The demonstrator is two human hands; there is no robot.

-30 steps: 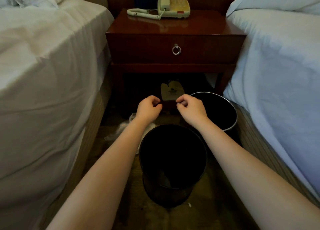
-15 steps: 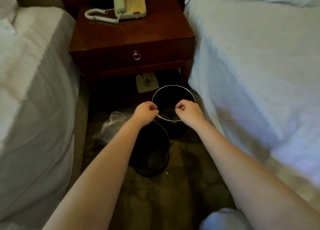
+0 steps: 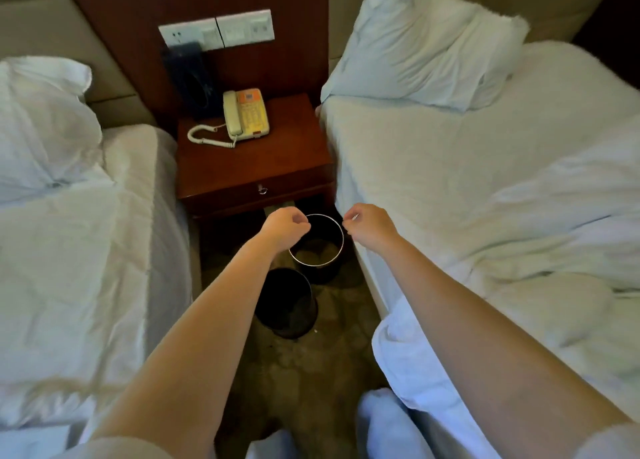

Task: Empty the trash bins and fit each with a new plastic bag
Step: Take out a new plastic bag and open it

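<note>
While two white-sheeted beds are filling the sides of the view, the left bed (image 3: 69, 250) and the right bed (image 3: 450, 181) are leaving only a narrow strip of patterned carpet (image 3: 311, 372) between them. A dark wooden nightstand (image 3: 249, 167) is standing at the head of that strip, and a cream telephone (image 3: 246, 114) is lying on its top.

Both bare forearms are reaching forward and slightly inward over the carpet, with the wrists raised above the bins. The left forearm is crossing in front of the left edge of the black bin (image 3: 287, 306). That bin is standing upright on the carpet, long axis vertical, with its mouth facing up. Just beyond it, the steel-rimmed bin (image 3: 334, 271) is also standing upright and open to the ceiling, close against the right bed and before the nightstand's foot.

The left hand (image 3: 285, 224) is hovering in front of the rimmed bin's left edge, knuckles up. Its grip is closed together, with the thumb pressing the curled forefinger. The right hand (image 3: 370, 226) is hanging level with it past the bin's right edge, well apart from the left. Its fingers are curling in the same pinch. A thin pale sliver is showing at its fingertips (image 3: 350, 220), but whether either grip is clamping on anything cannot be told.
</note>
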